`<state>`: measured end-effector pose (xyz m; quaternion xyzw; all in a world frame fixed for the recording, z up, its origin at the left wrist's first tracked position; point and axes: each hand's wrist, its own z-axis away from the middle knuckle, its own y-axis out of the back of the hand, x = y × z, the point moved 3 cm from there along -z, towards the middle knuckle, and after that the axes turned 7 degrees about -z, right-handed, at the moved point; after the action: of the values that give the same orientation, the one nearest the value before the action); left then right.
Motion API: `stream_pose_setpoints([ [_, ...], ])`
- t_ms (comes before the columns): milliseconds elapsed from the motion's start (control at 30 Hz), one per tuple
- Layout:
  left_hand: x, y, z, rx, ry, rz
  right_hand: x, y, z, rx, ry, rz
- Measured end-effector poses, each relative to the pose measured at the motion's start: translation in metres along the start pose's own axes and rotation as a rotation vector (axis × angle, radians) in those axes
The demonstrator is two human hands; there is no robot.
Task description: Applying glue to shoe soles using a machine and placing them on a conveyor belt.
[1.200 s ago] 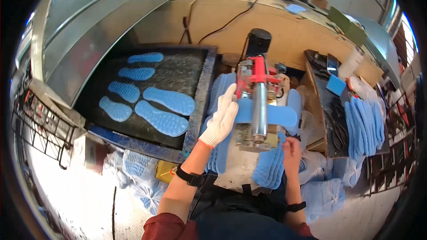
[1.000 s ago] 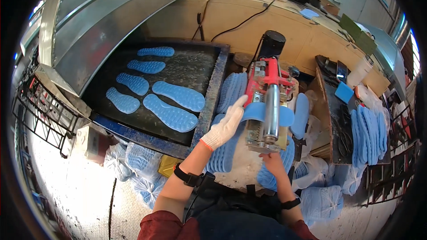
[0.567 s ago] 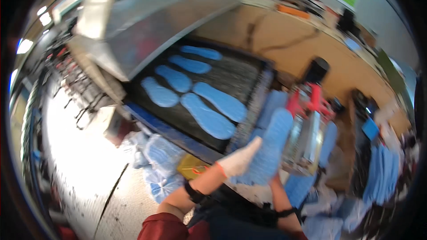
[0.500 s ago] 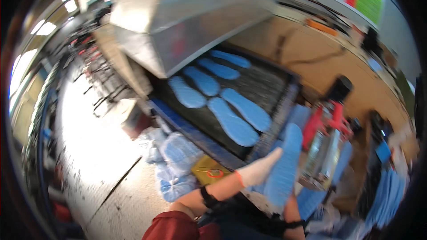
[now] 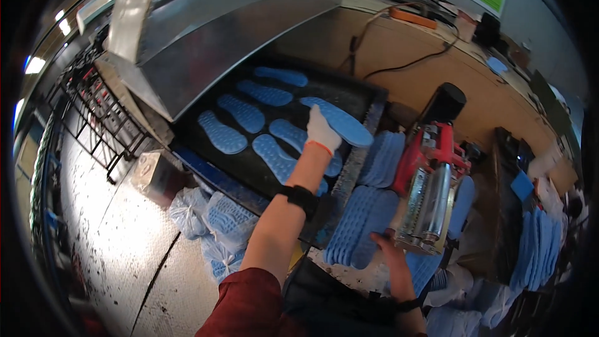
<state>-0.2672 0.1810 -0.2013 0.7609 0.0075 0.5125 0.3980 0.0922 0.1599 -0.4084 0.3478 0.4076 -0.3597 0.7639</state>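
My left hand (image 5: 321,130), in a white glove, grips a blue insole (image 5: 344,123) by its left edge and holds it over a black conveyor belt (image 5: 249,161). Several blue insoles (image 5: 223,132) lie in rows on the belt, two of them partly hidden by my left arm. My bare right hand (image 5: 389,248) is at the right side of a stack of blue insoles (image 5: 355,224) standing on edge. Its thumb and fingers are apart, close to the outermost insole. Another insole stack (image 5: 382,157) sits behind that one.
A metal hood (image 5: 206,37) covers the belt's far end. Right of the stacks stands a red machine with metal rollers (image 5: 430,193). Bagged insoles (image 5: 218,218) rest on the floor at left, near a box (image 5: 156,178). More insoles (image 5: 540,249) hang at far right.
My left hand has carried the insole forward and left, from beside the stacks to over the belt. The right hand has come off that insole and is now at the near stack.
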Motion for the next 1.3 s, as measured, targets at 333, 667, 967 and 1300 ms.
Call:
stream_pose_setpoints([
  [333,-0.011,-0.013,-0.037,0.164,0.448,0.863,0.040,0.053,0.039,0.346,0.616,-0.106],
  [667,0.068,0.043,0.139,-0.357,0.044,1.227,-0.131,0.153,0.130,0.834,0.934,0.424],
  [967,0.106,0.019,0.204,-0.610,-0.092,1.288,-0.170,0.141,0.139,0.797,1.028,0.786],
  [1300,0.153,-0.015,0.196,-0.556,-0.471,0.954,-0.151,0.149,0.136,0.825,0.971,0.588],
])
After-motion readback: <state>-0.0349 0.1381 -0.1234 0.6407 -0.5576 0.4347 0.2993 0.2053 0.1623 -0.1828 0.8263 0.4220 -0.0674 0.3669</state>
